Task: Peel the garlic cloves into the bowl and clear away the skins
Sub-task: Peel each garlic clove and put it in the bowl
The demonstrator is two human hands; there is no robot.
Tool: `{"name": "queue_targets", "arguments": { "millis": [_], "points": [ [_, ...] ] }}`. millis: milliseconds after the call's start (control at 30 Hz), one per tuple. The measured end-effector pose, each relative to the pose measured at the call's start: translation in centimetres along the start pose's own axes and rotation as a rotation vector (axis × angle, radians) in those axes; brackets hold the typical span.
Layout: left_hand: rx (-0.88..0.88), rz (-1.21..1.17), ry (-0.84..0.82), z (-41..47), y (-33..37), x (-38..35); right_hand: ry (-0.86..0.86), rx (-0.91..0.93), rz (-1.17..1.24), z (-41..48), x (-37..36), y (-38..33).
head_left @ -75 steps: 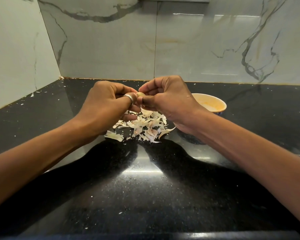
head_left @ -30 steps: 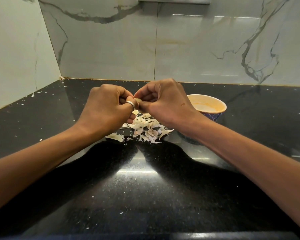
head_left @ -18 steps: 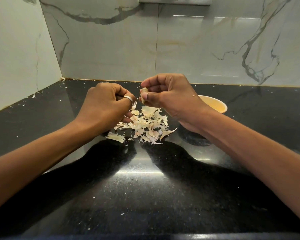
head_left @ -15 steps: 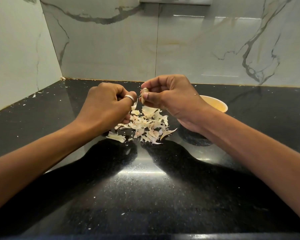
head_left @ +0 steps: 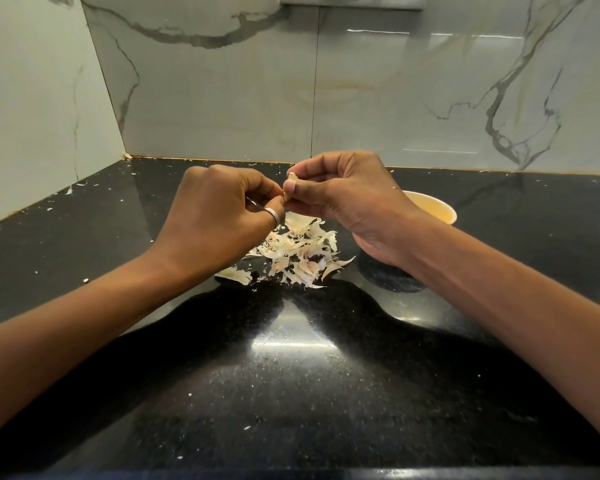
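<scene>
Two bare hands meet above a black bench [head_left: 291, 393]. The right hand [head_left: 347, 199] pinches a garlic clove [head_left: 292, 177] between thumb and curled fingers. The left hand [head_left: 215, 216], fingers curled, nips the clove's lower end. Beneath them, toward the bench's back edge, lies a pile of skins [head_left: 298, 251]. A bowl [head_left: 445, 213] sits just right of it, partly hidden by the right wrist.

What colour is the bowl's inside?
The bowl is pale yellowish orange inside, best seen in the head view, partly behind the right hand.
</scene>
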State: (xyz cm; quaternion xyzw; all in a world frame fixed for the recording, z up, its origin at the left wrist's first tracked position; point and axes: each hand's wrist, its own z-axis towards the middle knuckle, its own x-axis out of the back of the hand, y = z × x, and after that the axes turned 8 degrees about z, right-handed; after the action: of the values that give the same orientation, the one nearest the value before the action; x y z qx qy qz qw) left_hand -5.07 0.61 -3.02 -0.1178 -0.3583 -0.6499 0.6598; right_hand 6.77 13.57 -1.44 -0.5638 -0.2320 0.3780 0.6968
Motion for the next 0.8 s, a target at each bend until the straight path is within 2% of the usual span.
{"name": "queue_targets", "arguments": {
  "millis": [433,800],
  "points": [
    [-0.072,0.125,0.015,-0.06,-0.37,-0.54,0.014,-0.056,0.063,-0.36,-0.45,-0.01],
    [-0.012,0.085,0.013,0.62,-0.83,-0.03,-0.024,-0.127,0.09,-0.37,-0.16,-0.69]
  ]
}}
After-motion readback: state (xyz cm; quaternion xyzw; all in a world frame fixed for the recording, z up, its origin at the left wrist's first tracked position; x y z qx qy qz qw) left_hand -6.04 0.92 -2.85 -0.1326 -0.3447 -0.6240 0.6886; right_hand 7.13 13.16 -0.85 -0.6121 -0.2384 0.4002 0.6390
